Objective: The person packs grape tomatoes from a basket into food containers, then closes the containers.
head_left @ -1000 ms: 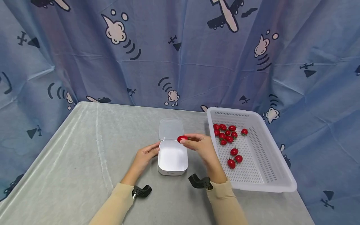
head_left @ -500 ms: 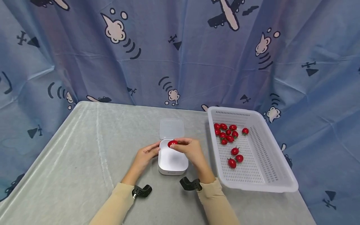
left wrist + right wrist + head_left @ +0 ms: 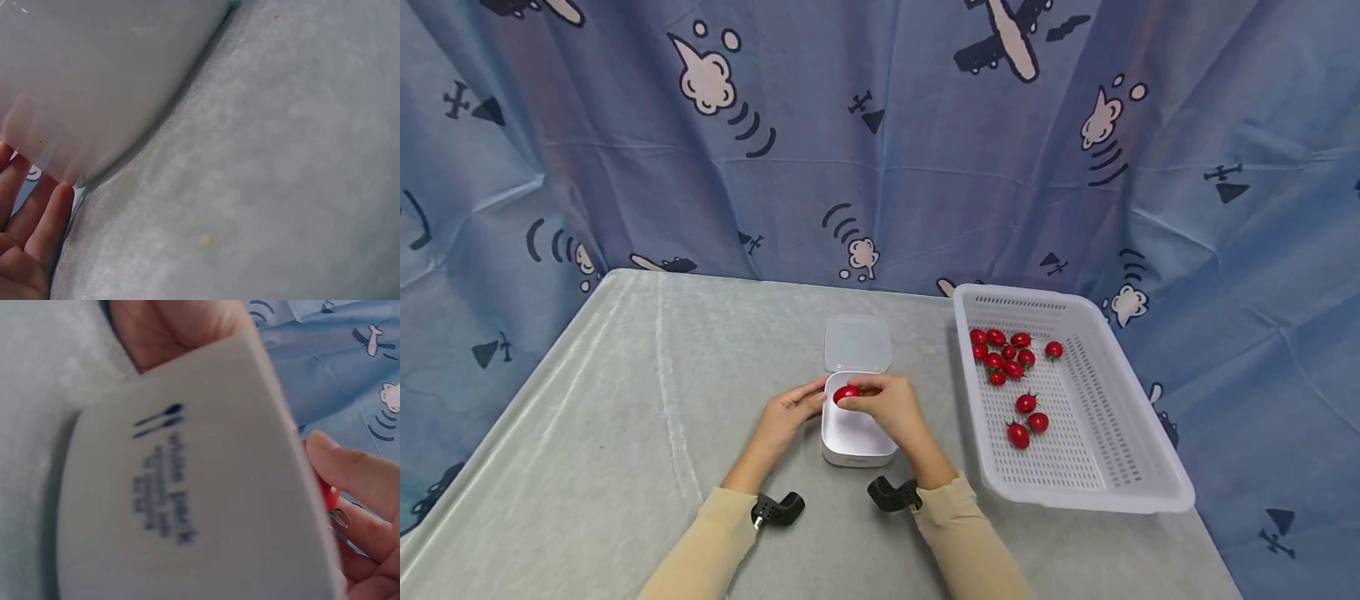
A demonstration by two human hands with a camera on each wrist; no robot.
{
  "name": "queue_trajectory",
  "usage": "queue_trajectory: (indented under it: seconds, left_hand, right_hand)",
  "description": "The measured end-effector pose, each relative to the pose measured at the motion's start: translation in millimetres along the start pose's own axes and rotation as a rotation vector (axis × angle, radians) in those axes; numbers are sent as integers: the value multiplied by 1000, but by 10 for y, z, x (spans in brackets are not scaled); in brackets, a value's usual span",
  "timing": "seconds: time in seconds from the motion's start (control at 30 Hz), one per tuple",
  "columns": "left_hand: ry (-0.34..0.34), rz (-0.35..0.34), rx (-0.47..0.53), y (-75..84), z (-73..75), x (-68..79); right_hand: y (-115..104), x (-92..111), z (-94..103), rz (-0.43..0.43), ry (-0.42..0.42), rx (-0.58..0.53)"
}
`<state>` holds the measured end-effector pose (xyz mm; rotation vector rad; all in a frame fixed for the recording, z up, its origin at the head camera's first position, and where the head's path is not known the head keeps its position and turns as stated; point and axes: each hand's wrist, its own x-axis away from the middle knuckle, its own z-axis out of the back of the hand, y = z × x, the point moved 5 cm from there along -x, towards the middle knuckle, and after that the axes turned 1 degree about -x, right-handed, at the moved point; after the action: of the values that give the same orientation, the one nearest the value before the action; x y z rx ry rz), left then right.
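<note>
In the head view a cherry tomato [image 3: 846, 394] is pinched between the thumb and fingers of my right hand [image 3: 887, 407], inside the outline of a small white food box [image 3: 859, 459]. The right wrist view has that tomato [image 3: 332, 495] mostly behind the box wall, its green stem showing. My left hand [image 3: 787, 418] rests its fingertips against the left side of the box. Seen from the left wrist, its fingers [image 3: 53, 222] lie fairly straight at the wall. Behind the box lies its clear, flat lid [image 3: 857, 343].
On the right stands a white perforated basket [image 3: 1138, 417] with several cherry tomatoes [image 3: 1013, 369] grouped toward its left side. A pale cloth covers the table [image 3: 602, 433]. A blue patterned curtain [image 3: 925, 158] hangs behind the table's far edge.
My right hand has moved left and toward me with the cherry tomato, from the box's right rear corner to over its left part. The left hand has stayed in place.
</note>
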<state>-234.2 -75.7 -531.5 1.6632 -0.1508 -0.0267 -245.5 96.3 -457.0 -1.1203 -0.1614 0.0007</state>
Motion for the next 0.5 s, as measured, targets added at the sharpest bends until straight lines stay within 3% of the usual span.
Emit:
queue_trajectory:
  seconds: [0.17,0.5]
  left_hand:
    - [7,-2,23,2,-6,-10]
    - [6,-4,40,19,-15,5]
  right_hand:
    - [-4,0,-59,48,2,90]
    - [31,-29,-201,142,-23,110]
